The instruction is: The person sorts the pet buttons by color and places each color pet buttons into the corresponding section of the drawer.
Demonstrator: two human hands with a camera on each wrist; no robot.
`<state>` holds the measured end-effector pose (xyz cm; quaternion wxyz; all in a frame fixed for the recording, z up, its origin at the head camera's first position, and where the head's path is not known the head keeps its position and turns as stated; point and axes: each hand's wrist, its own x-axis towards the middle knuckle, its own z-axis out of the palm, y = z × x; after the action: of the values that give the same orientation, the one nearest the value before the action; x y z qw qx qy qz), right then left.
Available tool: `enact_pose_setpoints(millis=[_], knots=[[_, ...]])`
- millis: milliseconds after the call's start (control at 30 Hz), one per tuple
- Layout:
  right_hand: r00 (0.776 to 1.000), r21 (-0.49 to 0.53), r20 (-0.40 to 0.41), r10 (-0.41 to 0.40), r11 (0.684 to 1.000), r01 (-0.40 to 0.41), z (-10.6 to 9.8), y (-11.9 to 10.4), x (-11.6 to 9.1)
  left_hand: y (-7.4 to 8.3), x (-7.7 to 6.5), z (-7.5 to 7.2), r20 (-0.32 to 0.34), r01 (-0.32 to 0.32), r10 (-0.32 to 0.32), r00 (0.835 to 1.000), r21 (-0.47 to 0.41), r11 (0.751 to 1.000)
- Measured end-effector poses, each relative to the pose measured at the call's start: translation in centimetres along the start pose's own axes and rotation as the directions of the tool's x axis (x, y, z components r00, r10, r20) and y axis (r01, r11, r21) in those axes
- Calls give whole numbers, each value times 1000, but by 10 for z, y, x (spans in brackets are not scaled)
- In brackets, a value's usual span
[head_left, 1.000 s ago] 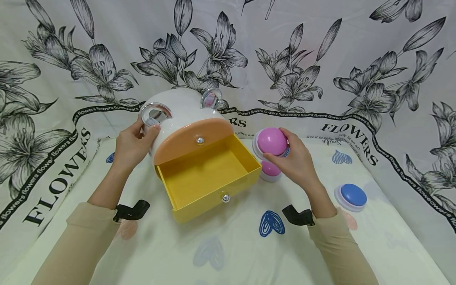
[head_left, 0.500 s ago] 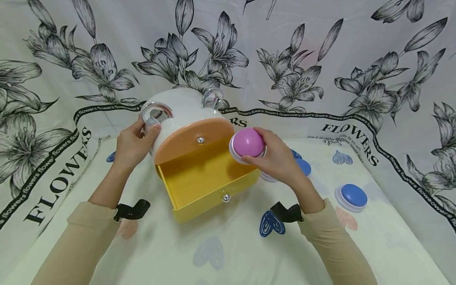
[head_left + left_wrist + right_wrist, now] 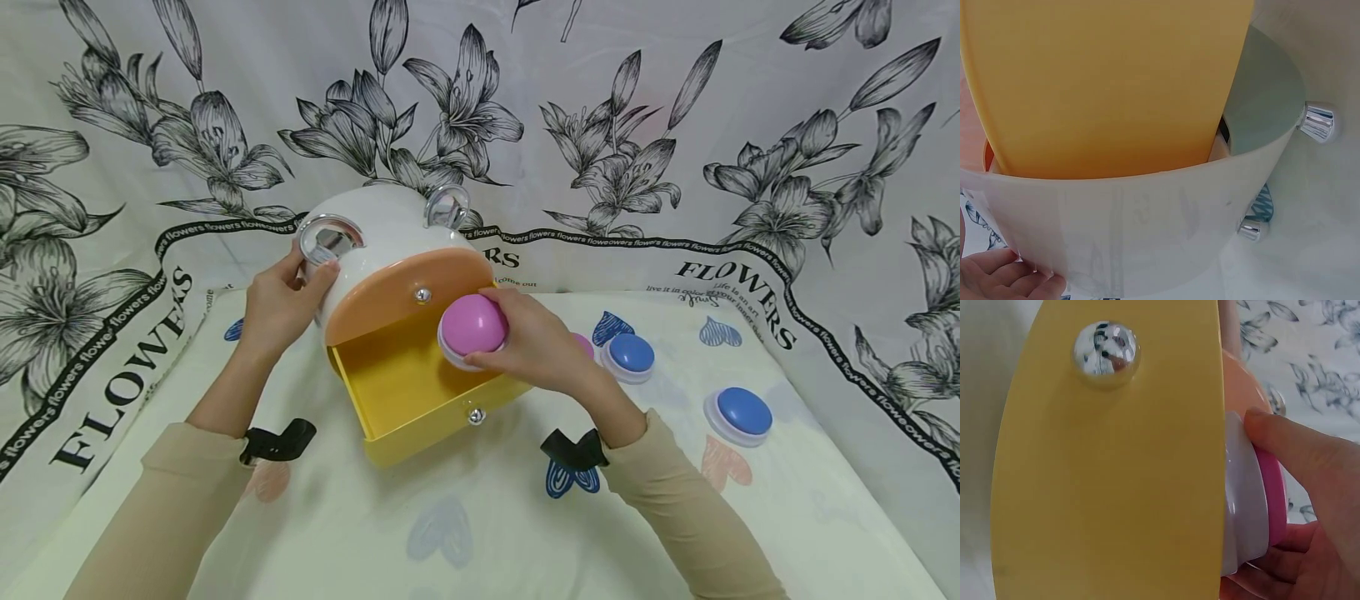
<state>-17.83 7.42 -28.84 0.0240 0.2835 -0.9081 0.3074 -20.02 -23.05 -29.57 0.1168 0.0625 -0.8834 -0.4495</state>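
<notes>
- Pink-domed, white-based round button [image 3: 474, 323] is gripped in the person's right hand [image 3: 536, 340], over the pulled-out yellow drawer [image 3: 420, 433].
- Glossy white rounded cabinet [image 3: 390, 225] with an orange front [image 3: 382, 296]: the left hand [image 3: 279, 307] grips its side.
- Two blue-domed white buttons [image 3: 632, 353] [image 3: 742, 411] rest on heart-printed cloth [image 3: 352, 542], to the drawer's right.

Cabinet [image 3: 378, 215] on the left, drawer [image 3: 431, 433] jutting nearward, one button [image 3: 473, 323] over it, more buttons [image 3: 632, 352] right, curtain [image 3: 525, 179] far behind!

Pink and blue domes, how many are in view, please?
4: one pink dome in the right hand, another pink dome mostly hidden behind that hand, one blue dome beside that, another blue dome farther right.
</notes>
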Motion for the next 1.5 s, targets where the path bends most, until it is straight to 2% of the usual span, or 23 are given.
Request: enact_pose_setpoints(millis=[300, 500, 833, 1200, 1333, 1500], knots=[[994, -26, 103, -36, 999, 39, 14, -12, 10, 0, 0, 0, -4, -14, 14, 1000, -3, 1000], [987, -39, 160, -17, 999, 23, 22, -18, 17, 1, 0, -1, -3, -9, 9, 1000, -1, 1000], [959, 1, 282, -14, 1000, 14, 37, -30, 28, 1, -1, 0, -6, -8, 8, 1000, 1, 1000], [930, -44, 368, -4, 999, 22, 53, -47, 39, 0, 0, 0, -6, -11, 11, 1000, 3, 1000], [926, -65, 377, -21, 997, 49, 58, -48, 42, 0, 0, 0, -19, -17, 18, 1000, 20, 1000], [920, -66, 392, -14, 997, 44, 62, -49, 44, -1, 0, 0, -17, -14, 14, 1000, 21, 1000]])
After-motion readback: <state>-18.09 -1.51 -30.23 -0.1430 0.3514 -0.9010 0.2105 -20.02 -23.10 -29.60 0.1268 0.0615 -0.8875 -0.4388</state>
